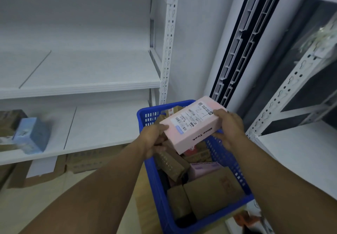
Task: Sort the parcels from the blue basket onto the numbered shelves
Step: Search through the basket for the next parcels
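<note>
The left hand (153, 138) and right hand (230, 129) are holding one pink box (193, 124) above the far end of the blue basket (160, 188). The box is showing "Mine Took" on its side and a shipping label (189, 117) handwritten "1-2". The left fingers are curling round its near-left corner; the right fingers are gripping its right end, thumb on top. The basket is carrying several brown cardboard parcels (209, 197) and one lilac box (204, 168). One blue box (32, 135) is sitting on the left shelf (102, 124).

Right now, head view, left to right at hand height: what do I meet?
blue box → left hand → pink parcel → right hand → rack upright
</note>
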